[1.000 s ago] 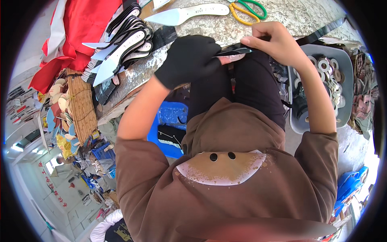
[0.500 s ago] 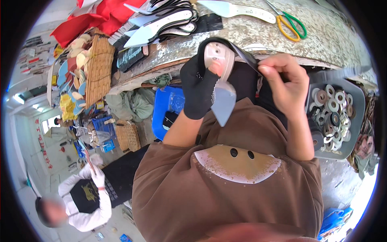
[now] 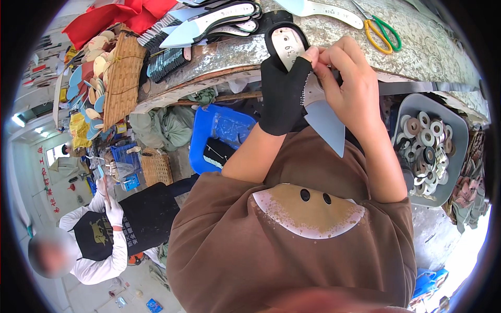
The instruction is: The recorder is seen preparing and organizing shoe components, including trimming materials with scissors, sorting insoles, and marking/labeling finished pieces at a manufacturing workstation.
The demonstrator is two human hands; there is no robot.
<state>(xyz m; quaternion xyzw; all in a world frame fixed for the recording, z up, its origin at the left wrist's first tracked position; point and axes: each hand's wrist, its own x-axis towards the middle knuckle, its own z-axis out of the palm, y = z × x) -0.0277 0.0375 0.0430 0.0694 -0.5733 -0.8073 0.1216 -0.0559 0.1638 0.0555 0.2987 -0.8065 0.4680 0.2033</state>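
Cluttered workshop bench point(image 3: 417, 47) up top; I see the gloved left hand point(image 3: 282, 96) clenched around the knife point(image 3: 313, 99) handle, blade pointing down-right toward me, bare right hand point(image 3: 349, 86) pinching its spine.

A black fingerless fabric glove point(image 3: 282, 96) covers the left hand, whose fingers hold a silver-grey steel knife blade point(image 3: 323, 122). Beyond the fingers lie green-and-yellow-handled scissors point(image 3: 383, 34) on the mottled grey stone surface point(image 3: 417, 57); right of them sits a grey plastic tray point(image 3: 459, 128).
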